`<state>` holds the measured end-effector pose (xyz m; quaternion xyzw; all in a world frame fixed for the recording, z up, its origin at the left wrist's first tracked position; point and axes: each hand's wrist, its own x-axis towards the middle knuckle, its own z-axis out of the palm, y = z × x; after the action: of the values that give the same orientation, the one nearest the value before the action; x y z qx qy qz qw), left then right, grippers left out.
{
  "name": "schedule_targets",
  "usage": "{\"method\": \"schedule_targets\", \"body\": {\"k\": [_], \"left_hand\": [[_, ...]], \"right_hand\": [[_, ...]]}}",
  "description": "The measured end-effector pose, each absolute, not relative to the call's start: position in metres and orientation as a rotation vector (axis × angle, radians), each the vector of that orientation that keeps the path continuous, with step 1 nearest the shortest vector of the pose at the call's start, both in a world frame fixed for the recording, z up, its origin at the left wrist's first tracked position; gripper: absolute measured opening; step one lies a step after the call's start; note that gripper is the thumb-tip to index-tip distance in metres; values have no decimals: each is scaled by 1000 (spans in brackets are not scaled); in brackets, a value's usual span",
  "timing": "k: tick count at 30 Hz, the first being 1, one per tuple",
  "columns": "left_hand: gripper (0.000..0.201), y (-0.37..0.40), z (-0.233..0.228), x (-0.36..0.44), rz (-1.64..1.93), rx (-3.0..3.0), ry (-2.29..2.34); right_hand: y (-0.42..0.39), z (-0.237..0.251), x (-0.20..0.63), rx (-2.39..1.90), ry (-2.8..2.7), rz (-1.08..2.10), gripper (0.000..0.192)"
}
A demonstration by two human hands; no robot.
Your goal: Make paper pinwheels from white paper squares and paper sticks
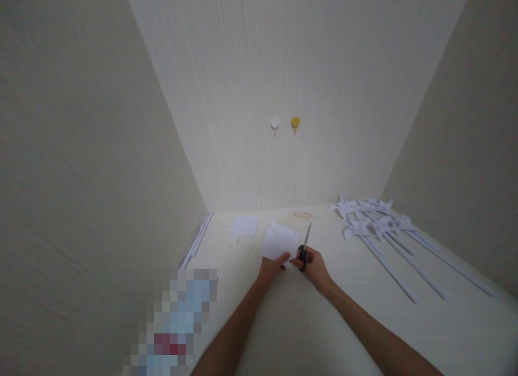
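Pale, cream-coloured walls close in on three sides, and a light wood-grain surface (291, 322) fills the lower middle and right of the frame. On the back wall, near the centre, sit two small hooks side by side: a white hook (275, 123) and, just to its right, a yellow hook (295, 123).

Low in the centre of the frame, both forearms reach forward over the surface. The left hand (270, 268) holds a white sheet of paper (279, 240) by its near edge, fingers closed on it, the sheet tilted up and away from the person. Just to its right, the right hand (315, 267) grips a pair of scissors (304, 249) with black handles, fingers closed through and around the loops; the blades point up toward the back wall and lie beside the right edge of the sheet. Whether the blades touch the paper cannot be told.

A second, smaller square of white paper (244, 225) lies flat on the surface to the upper left of the hands. At the right of the frame is a pile of white paper pinwheels (370, 215) on long white sticks, the sticks running toward the lower right. Thin white sticks (197, 240) lie along the foot of the left wall. A blurred-out patch covers the lower left.
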<state>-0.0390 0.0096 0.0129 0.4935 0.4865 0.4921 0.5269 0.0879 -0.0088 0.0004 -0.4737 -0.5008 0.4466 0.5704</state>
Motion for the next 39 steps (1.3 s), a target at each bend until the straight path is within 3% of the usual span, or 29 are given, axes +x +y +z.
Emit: {"method": "schedule_targets", "body": {"k": [8, 19, 26, 39], "left_hand": [[10, 9, 12, -38, 1204, 1143, 1157], [19, 24, 6, -50, 1458, 812, 1006], [16, 24, 12, -54, 1546, 661, 939], [6, 30, 13, -59, 1565, 442, 807]], "right_hand": [[-11, 4, 88, -1165, -1146, 1051, 21], [-12, 0, 90, -987, -1416, 1156, 27], [-17, -5, 85, -1133, -1647, 1137, 32], [-20, -2, 80, -1469, -1928, 607, 36]]}}
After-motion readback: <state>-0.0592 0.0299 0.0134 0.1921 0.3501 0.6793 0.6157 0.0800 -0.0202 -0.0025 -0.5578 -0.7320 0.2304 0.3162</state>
